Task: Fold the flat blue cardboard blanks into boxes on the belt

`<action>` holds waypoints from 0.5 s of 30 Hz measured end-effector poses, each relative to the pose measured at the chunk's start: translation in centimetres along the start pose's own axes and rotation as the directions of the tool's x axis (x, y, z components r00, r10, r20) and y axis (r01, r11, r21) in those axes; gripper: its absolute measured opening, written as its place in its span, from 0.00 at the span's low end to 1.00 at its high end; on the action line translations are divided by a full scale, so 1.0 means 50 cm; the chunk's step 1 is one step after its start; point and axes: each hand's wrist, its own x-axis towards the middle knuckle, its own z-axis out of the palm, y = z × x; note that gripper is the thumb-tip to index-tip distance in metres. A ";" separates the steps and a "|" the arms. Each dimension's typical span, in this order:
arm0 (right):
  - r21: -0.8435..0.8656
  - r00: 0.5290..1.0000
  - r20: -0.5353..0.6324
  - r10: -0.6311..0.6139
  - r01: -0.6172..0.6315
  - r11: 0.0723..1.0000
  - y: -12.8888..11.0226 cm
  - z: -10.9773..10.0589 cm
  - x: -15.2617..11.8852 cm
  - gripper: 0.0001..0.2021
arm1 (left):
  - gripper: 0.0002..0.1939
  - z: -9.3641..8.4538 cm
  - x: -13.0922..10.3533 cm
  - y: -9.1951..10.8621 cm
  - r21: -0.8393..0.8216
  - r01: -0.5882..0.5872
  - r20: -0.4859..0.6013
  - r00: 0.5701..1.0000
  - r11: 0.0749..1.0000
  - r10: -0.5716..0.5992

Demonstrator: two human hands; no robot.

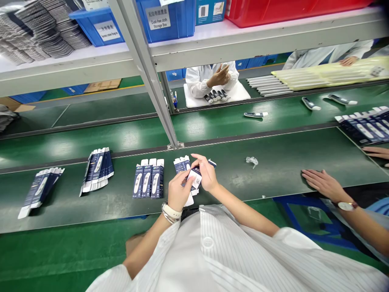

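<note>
Both of my hands are closed on a small blue-and-white carton (196,178) just in front of my body. My left hand (178,188), with a white watch at the wrist, grips its near left side. From the right, my right hand (206,172) wraps round the far side. Beneath them lies a flat carton (181,163), partly hidden by my hands. Left of my hands, three formed cartons (148,178) stand side by side. Two fanned stacks of flattened cartons, a nearer stack (97,168) and a farther-left stack (41,187), lie beyond those.
A metal post (146,69) rises from the bench behind my hands to a shelf (243,42). White devices (255,115) lie on the green conveyor. Crumpled clear plastic (251,162) is to my right, near another person's hand (323,184). Across the belt, a person's hands (219,76) work over a white mat.
</note>
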 end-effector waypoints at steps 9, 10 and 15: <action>-0.100 0.979 0.190 0.069 -0.051 0.994 -0.002 0.043 0.041 0.21 | 0.21 -0.095 -0.025 -0.057 0.221 0.012 -0.065 0.998 0.975 0.002; -0.112 0.987 0.129 0.092 -0.077 0.991 0.011 0.047 0.044 0.22 | 0.20 -0.125 -0.029 -0.091 0.213 0.065 -0.242 0.970 0.975 -0.012; -0.342 0.864 0.019 0.503 -0.467 0.815 0.126 0.057 0.020 0.25 | 0.24 -0.304 -0.056 -0.291 -0.211 0.395 -0.812 0.438 0.894 -0.385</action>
